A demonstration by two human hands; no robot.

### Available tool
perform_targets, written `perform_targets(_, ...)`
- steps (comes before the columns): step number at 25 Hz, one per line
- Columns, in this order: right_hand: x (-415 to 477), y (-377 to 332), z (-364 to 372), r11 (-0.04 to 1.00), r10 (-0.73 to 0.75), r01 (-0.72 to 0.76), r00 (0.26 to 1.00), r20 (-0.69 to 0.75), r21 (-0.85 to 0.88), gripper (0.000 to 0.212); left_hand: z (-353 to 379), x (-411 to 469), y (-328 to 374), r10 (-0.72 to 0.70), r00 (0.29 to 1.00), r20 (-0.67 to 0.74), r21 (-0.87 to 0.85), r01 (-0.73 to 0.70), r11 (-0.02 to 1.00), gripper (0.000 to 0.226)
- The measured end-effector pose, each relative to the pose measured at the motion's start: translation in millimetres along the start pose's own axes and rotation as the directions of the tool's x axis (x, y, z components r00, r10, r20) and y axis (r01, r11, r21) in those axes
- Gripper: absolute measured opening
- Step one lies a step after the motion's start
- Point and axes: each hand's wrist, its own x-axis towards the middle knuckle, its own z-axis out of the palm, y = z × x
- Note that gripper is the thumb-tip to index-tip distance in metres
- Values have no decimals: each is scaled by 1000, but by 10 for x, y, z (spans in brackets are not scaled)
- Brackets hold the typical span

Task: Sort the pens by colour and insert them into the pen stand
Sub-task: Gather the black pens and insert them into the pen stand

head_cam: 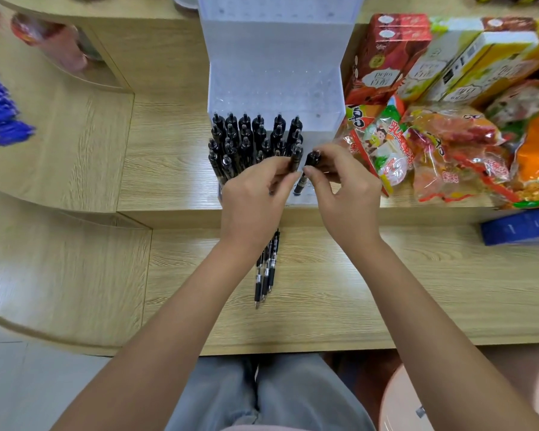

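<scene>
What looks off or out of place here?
Nothing spilled or damaged. A few black click pens lie loose on the light wooden counter, outside the clear tiered pen stand; heaped snack packets crowd its right side.

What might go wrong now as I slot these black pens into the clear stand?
The left hand grips the left pen and the right hand the right pen, tight beside the standing pens in the pen stand; a bump might tilt neighbours.
The loose pens lie on the lower table below your left wrist; a brush might roll them.
</scene>
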Motion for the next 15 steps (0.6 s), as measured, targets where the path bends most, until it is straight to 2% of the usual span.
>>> perform_targets(3, 10, 20, -4, 1000, 25, -24, 999, 26, -7, 18, 2, -22, -15, -37, 995, 95, 124, 25, 992, 20)
perform_targets(5, 12, 43, -3, 999, 40, -39, 997, 62, -21, 17, -8, -30, -9, -158, 974, 164, 329, 97, 939, 21)
perform_targets(7, 11, 68, 9, 998, 59, -56, 992, 111, -29, 18, -21, -17, 17, -246, 951, 188, 454, 138, 880, 24)
perform_targets(10, 0, 84, 23, 997, 67, -61, 985, 160, -42, 18, -14, 29, 89, -247, 941, 233, 541, 86, 837, 29)
perform_targets(15, 8, 56, 24, 998, 58, -52, 986, 156, -42, 17, -65, 48, 188, -183, 938, 296, 655, -59, 753, 27)
